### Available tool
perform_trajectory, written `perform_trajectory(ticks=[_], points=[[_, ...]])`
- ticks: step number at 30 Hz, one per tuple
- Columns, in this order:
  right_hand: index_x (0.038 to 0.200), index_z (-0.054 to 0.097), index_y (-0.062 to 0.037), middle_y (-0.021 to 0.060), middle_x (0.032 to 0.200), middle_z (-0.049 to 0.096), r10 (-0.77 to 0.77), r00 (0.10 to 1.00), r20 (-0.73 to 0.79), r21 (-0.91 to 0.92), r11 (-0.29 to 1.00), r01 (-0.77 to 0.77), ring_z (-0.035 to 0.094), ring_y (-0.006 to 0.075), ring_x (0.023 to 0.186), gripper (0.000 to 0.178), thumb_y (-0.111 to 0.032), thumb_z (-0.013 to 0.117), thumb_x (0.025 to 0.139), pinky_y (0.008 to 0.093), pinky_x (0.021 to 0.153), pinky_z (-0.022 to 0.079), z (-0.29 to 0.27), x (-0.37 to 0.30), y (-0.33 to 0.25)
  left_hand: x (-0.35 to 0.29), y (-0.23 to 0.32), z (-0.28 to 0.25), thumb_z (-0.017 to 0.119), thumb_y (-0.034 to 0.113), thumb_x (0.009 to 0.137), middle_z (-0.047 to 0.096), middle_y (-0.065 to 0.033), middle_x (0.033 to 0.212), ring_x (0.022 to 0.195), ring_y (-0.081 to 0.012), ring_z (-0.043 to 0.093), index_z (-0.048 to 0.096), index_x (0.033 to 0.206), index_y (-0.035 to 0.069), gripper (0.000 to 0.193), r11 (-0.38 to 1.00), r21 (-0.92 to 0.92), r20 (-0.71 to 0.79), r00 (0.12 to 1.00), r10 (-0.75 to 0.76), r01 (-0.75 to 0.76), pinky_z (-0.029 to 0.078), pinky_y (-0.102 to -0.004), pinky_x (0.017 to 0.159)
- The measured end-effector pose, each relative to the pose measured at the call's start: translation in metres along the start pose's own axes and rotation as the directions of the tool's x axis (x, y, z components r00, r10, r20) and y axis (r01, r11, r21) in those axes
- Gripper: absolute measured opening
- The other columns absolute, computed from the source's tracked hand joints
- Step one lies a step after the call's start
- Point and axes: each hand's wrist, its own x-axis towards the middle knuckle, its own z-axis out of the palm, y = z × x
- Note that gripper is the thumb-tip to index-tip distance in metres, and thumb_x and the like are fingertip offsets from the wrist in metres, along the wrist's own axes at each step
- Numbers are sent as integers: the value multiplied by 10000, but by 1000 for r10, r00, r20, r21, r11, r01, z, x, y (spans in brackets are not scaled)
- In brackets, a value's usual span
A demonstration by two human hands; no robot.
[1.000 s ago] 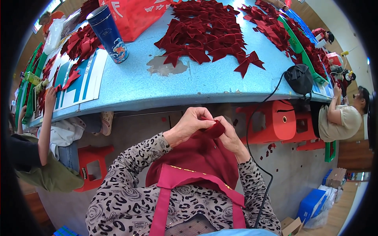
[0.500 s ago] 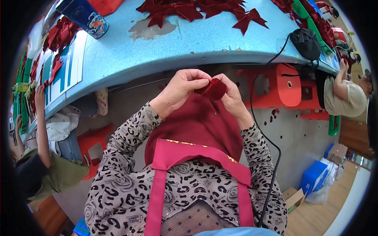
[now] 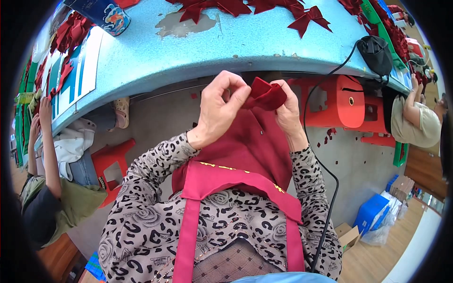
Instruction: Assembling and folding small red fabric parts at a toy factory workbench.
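My right hand (image 3: pixel 289 112) grips a folded dark red velvet ribbon (image 3: pixel 270 95) between thumb and fingers, its loops standing up above the apron. Close to the ribbon's left edge is my left hand (image 3: pixel 222 101), with thumb and forefinger pinched together; whether anything thin is between them is too small to see. Both hands are held over my lap, just short of the table edge. Several finished bows of the same dark red velvet (image 3: pixel 309 21) lie on the light blue table (image 3: pixel 141 52) beyond.
A dark blue cup with a wave picture (image 3: pixel 113 21) stands at the table's far left. A black pouch (image 3: pixel 375 53) with a cable lies at the right edge. Red stools (image 3: pixel 348 101) stand below. Co-workers' arms (image 3: pixel 46 127) reach in at the left; another person (image 3: pixel 415 115) sits at right.
My left hand has drawn slightly away from the ribbon, its fingers curling more. My right hand has shifted a little right, turning the ribbon so its loops show more.
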Motion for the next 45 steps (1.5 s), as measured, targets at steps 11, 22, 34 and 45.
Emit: perform_trajectory(ticks=[11, 22, 34, 45], points=[[1009, 500, -37, -31, 838, 549, 2, 999, -43, -26, 1000, -3, 479, 18, 718, 190, -191, 553, 912, 169, 624, 405, -2, 2, 3, -8, -19, 18, 719, 31, 705, 536, -50, 874, 777, -92, 531, 602, 900, 13, 229, 962, 247, 28, 993, 112, -116, 431, -201, 644], [1010, 512, -35, -20, 874, 580, 76, 996, -43, 44, 996, -74, 530, 33, 781, 139, -139, 527, 919, 187, 689, 439, -23, 1, 12, -9, -32, 29, 671, 65, 787, 615, 8, 834, 780, -48, 538, 639, 864, 15, 97, 869, -153, 254, 868, -426, 471, 435, -200, 727], [1018, 516, -39, -11, 898, 594, 166, 985, -54, 137, 978, -158, 553, 40, 789, 135, -134, 518, 922, 189, 695, 455, -41, -2, 33, -8, -46, 39, 662, 61, 797, 626, -6, 838, 774, -61, 555, 641, 895, 29, 105, 687, -425, 363, 806, -468, 589, 427, -210, 773], [975, 529, -52, -42, 810, 561, 193, 977, -86, 77, 979, -186, 485, -6, 666, 106, -144, 499, 931, 152, 563, 393, -36, -2, 29, -5, -47, 38, 700, 17, 732, 622, 0, 771, 787, -79, 538, 665, 855, -6, 129, 954, -211, 262, 953, -153, 211, 425, -219, 712]])
